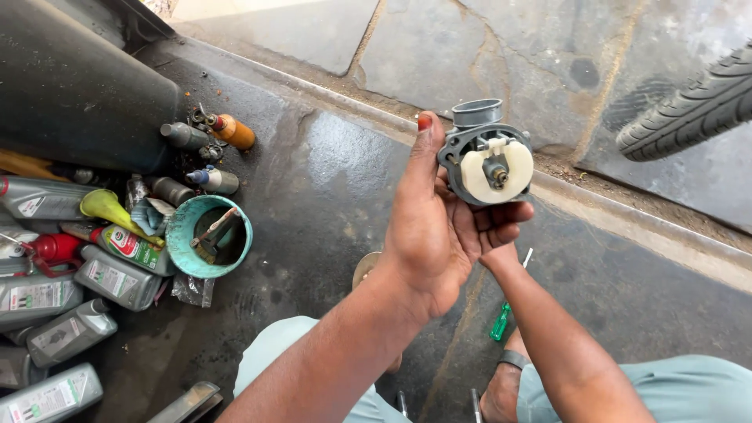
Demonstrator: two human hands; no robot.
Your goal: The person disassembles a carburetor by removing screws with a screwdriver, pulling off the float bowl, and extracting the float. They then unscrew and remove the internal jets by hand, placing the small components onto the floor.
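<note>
Nearest, at the bottom edge, the person's knees in pale green trousers (290, 352) frame the view, and a sandalled foot (501, 392) rests on the dark, oil-stained floor (329, 180). Just beside that foot lies a green-handled screwdriver (501, 321), partly hidden behind the right forearm. Both arms rise from here toward the middle of the view.

Higher up, the left hand (431, 227) is turned with its back to the camera, thumb stretched upward so that its tip lies against the left edge of a grey metal carburetor body (486, 153). The right hand (501, 219) comes in from below, its fingers curled under the part. Together the two hands hold the carburetor in the air above the floor, each grip closed on it, with its open underside facing the camera and showing a cream-white plastic float (495, 172) with a small brass piece at its centre.

To the left, on the floor, stands a teal tub (188, 254) with a brush inside, ringed by grey oil bottles (63, 333), a yellow funnel (106, 205) and small spray cans (231, 129), all well apart from the hands.

Farther off, a raised kerb (627, 219) crosses the scene, with stone paving (470, 47) beyond it and a black tyre (689, 106) at the upper right.
</note>
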